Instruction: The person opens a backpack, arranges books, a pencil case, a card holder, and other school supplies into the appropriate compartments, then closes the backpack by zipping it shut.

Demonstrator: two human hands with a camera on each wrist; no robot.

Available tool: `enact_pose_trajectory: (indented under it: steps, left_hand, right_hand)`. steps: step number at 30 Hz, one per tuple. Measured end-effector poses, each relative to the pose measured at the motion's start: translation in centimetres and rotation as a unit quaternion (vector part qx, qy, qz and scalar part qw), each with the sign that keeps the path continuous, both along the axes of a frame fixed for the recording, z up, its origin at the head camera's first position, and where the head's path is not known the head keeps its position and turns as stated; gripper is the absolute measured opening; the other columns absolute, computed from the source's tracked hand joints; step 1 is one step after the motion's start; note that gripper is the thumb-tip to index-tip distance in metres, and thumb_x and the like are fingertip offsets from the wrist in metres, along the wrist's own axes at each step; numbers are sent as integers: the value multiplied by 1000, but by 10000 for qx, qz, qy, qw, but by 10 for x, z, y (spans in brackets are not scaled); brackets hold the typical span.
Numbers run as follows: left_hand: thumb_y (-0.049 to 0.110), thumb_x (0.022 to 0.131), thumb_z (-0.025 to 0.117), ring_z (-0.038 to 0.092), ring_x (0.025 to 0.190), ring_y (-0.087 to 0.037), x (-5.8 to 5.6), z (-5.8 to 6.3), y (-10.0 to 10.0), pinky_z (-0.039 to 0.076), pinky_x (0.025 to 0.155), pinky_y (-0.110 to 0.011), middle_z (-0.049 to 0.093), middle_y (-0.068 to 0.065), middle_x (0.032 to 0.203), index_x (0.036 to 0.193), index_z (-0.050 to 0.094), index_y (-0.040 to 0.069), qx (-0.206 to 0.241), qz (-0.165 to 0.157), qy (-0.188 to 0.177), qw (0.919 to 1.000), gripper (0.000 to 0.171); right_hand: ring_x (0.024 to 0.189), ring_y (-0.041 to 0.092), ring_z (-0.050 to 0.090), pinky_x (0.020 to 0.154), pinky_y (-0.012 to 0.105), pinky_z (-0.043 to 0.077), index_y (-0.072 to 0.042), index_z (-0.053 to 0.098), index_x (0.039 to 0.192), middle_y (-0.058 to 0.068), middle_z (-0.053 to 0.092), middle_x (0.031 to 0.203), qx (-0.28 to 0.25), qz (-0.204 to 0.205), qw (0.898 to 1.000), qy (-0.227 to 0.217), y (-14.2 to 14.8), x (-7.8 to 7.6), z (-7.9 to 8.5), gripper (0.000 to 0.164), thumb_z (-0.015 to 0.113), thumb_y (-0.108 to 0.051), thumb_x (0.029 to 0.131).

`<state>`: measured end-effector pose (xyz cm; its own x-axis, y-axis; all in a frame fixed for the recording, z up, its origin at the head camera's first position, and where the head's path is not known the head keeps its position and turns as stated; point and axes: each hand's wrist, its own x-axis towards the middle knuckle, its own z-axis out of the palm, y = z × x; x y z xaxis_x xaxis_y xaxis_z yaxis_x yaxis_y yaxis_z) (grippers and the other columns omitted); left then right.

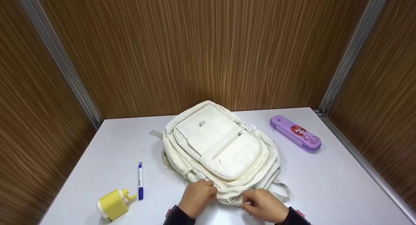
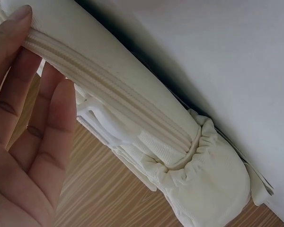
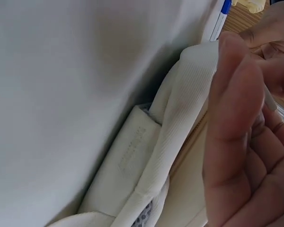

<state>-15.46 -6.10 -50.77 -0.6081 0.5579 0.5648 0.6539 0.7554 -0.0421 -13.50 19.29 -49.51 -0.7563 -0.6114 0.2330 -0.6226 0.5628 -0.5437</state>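
A cream backpack (image 1: 224, 150) lies on its back on the white table, tilted, its bottom edge toward me. At its near left edge my left hand (image 1: 199, 196) pinches the fabric. In the left wrist view the thumb (image 2: 20, 16) presses on top of the zippered edge, with the fingers beneath; the zipper track (image 2: 109, 90) runs away from them. My right hand (image 1: 264, 204), fingers curled, pinches the near edge right of a small metal zipper pull (image 1: 230, 200). In the right wrist view its fingers (image 3: 236, 99) hide the pinched spot beside the backpack's pale strap (image 3: 175, 127).
Left of the backpack lie a blue-and-white marker (image 1: 140, 181) and a yellow, white-ended container with a spout (image 1: 113, 204). A purple pencil case (image 1: 294, 133) with a cartoon girl lies at the back right. Wood-grain panels (image 1: 201, 49) enclose the table (image 1: 338, 182) on three sides.
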Motion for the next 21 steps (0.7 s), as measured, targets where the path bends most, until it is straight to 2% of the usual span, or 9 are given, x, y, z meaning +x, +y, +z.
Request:
enact_pose_trajectory:
  steps: [4, 10, 14, 21]
  left_hand:
    - [23, 61, 84, 53, 59, -7, 1, 2, -3, 36, 49, -17, 58, 15, 67, 66, 68, 26, 37, -4, -109, 9999, 17]
    - [24, 62, 84, 53, 60, -8, 2, 5, -14, 37, 50, -19, 57, 15, 68, 66, 67, 25, 153, 119, -344, 9992, 18]
    - [24, 63, 84, 51, 60, -8, 2, 5, -19, 36, 50, -19, 57, 15, 69, 66, 66, 25, 188, 146, -460, 9987, 19]
    - [22, 62, 85, 51, 62, -7, 1, 3, -37, 38, 52, -18, 54, 13, 69, 65, 62, 22, 369, 324, -769, 9958, 23]
  right_hand:
    - [54, -11, 43, 50, 12, 37, -19, 62, 74, -14, 59, 58, -46, -20, 9998, -178, 4, -4, 3, 16, 68, -13, 88]
    - [55, -8, 48, 50, 16, 42, -19, 61, 75, -13, 60, 61, -68, -323, 9984, -463, 18, -8, 6, 16, 68, -14, 88]
    - [55, -7, 50, 50, 17, 43, -18, 62, 77, -13, 60, 63, -129, -326, 9974, -633, 22, -11, 8, 14, 67, -13, 89]
    - [55, -7, 47, 48, 17, 43, -17, 63, 75, -13, 58, 65, -155, -589, 9971, -459, 36, -20, 13, 15, 67, -8, 87]
